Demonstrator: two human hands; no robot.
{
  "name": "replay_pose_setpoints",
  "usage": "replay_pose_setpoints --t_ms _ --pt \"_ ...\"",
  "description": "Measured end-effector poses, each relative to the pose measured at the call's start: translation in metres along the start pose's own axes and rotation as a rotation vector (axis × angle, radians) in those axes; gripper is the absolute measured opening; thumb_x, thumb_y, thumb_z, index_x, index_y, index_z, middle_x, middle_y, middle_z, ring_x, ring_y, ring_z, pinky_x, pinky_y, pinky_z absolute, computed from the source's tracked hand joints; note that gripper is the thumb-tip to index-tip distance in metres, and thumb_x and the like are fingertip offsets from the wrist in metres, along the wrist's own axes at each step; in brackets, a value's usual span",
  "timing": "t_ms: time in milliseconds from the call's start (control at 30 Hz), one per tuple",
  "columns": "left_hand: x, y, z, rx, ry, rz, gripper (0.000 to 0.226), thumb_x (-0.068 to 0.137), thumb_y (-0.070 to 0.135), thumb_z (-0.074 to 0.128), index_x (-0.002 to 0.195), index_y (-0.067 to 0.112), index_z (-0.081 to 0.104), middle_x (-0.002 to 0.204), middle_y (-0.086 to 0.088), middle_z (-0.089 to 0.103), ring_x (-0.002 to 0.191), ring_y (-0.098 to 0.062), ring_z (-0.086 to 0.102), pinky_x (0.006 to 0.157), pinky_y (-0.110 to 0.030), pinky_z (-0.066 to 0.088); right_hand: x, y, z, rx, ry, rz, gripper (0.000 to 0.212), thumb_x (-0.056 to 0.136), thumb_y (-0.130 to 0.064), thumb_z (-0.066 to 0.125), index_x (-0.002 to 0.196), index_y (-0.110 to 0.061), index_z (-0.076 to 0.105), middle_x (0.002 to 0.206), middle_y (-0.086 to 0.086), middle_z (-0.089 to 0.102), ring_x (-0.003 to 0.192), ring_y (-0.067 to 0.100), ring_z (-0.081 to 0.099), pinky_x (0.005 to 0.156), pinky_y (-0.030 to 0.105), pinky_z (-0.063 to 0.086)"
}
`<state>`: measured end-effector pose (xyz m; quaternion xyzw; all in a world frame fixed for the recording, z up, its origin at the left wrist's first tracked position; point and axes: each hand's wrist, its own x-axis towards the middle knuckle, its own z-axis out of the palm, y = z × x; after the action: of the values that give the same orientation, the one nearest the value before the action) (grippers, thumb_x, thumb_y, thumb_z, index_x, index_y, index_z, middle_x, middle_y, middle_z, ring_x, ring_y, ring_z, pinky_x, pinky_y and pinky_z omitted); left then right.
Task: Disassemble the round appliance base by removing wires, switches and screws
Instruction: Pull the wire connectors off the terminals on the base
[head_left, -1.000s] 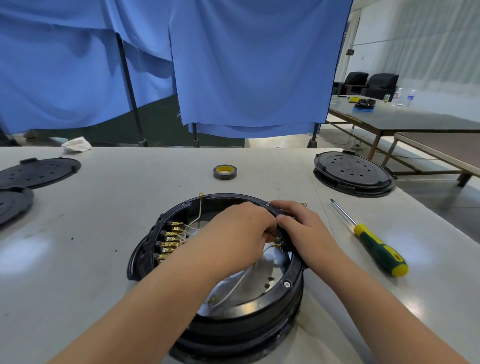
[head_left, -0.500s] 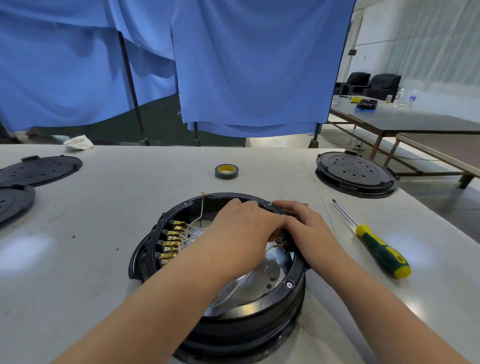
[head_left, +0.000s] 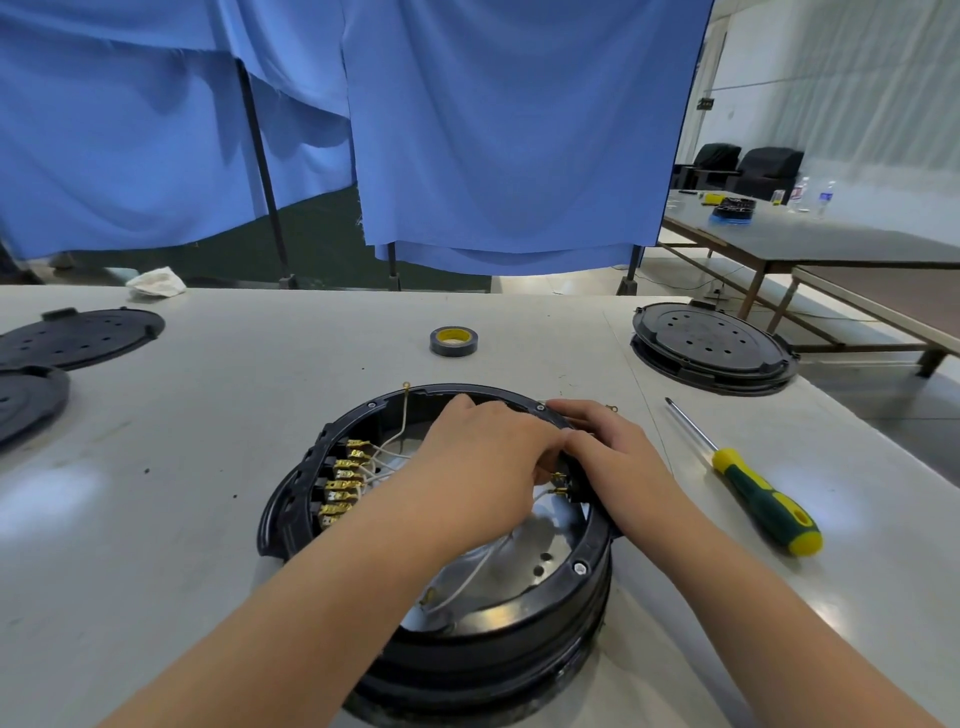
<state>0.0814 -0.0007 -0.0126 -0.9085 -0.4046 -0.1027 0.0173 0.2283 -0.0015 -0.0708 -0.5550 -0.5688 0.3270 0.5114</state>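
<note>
Round base (head_left: 467, 623) nearest on table (head_left: 208, 571). Left hand (head_left: 483, 457) curled inside by right-wall brass terminals (head_left: 558, 483), grip hidden; right hand (head_left: 613, 457) flat on rim. Pull connectors straight, brace rim. Screwdriver (head_left: 748, 488) right.

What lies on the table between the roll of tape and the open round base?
Nothing: in the head view the stretch of table between the tape roll and the far rim of the round base is bare.

screwdriver (head_left: 748, 486) right of base (head_left: 519, 623), tape (head_left: 454, 341) behind
</note>
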Motion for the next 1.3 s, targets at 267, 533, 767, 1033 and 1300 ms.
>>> replay_pose_setpoints --t_ms 267,533,767,1033,1300 --pt "0.003 -0.009 0.004 0.000 0.050 0.010 0.008 0.096 0.025 0.046 0.097 0.029 0.053 0.087 0.011 0.053 0.100 -0.015 0.051 0.092 -0.033 0.033 0.000 -0.001 0.000 -0.005 -0.002 0.002 0.032 0.091 -0.003 0.048 0.109 -0.025 0.062 0.099 -0.012 0.067 0.088 -0.002 0.064 0.072 0.010 0.048" --pt "0.009 -0.024 0.003 -0.682 0.267 -0.161 0.007 0.086 0.028 0.066 0.080 0.031 0.069 0.079 0.011 0.066 0.071 0.002 0.058 0.066 -0.011 0.045 -0.003 -0.007 -0.002 -0.062 0.015 -0.031 0.030 0.091 -0.006 0.051 0.103 -0.031 0.061 0.095 -0.020 0.063 0.081 -0.017 0.059 0.065 0.000 0.042" --pt "0.009 -0.031 -0.007 -1.196 0.369 -0.369 0.004 0.083 0.024 0.071 0.081 0.023 0.068 0.065 0.009 0.071 0.058 -0.001 0.064 0.055 -0.014 0.050 -0.012 -0.026 -0.002 -0.076 0.060 -0.175 0.012 0.090 -0.021 0.063 0.092 -0.029 0.072 0.091 -0.012 0.072 0.095 0.006 0.066 0.090 0.033 0.050" --pt "0.006 -0.042 -0.013 -1.115 0.227 -0.310 0.007 0.082 0.032 0.071 0.085 0.026 0.070 0.082 0.009 0.074 0.076 -0.005 0.070 0.068 -0.017 0.054 -0.002 -0.040 -0.013 -0.130 0.053 -0.221 0.011 0.084 -0.013 0.069 0.078 -0.022 0.073 0.074 -0.007 0.073 0.072 0.006 0.069 0.069 0.014 0.053" --pt "-0.003 -0.082 -0.004 -0.239 0.007 -0.321 0.050 0.088 0.039 0.060 0.134 0.029 0.044 0.136 0.006 0.047 0.122 -0.016 0.046 0.104 -0.041 0.039 0.053 -0.012 -0.051 -0.618 0.089 -0.028 0.012 0.086 -0.022 0.064 0.076 -0.027 0.068 0.076 -0.012 0.069 0.076 0.007 0.065 0.069 0.024 0.049"
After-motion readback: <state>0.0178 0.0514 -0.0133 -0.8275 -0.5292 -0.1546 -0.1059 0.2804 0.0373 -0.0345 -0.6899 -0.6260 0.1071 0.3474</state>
